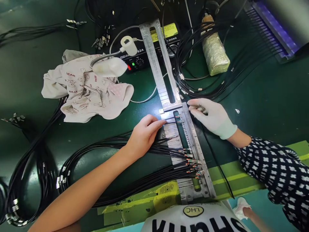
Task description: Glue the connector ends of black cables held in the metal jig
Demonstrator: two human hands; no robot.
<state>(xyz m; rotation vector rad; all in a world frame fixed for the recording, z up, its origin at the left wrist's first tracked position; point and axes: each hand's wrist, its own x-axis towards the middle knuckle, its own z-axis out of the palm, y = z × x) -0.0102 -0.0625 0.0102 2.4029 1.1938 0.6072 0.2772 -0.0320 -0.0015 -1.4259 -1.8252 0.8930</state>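
My bare left hand (146, 133) is closed in a pinch on a thin black cable (172, 122) over the slotted metal fixture (193, 135). The cable's stripped end, with small coloured wires, reaches across the fixture's slot. My right hand (211, 116), in a white glove, is by the fixture's right edge with thumb and forefinger brought together. A black cable (214, 149) runs out from beneath this hand toward the table's front edge; its part at the fingertips is mostly hidden. Lower on the fixture, several cables lie side by side with metal connectors (193, 161) at their ends.
A black control box (138, 61) stands behind, with a bendable lamp (109, 67) and a printed cloth (89, 93) before it. Coiled black cables (177, 69) and a wrapped bottle (214, 54) are at back right. More cable bundles (31, 129) lie left.
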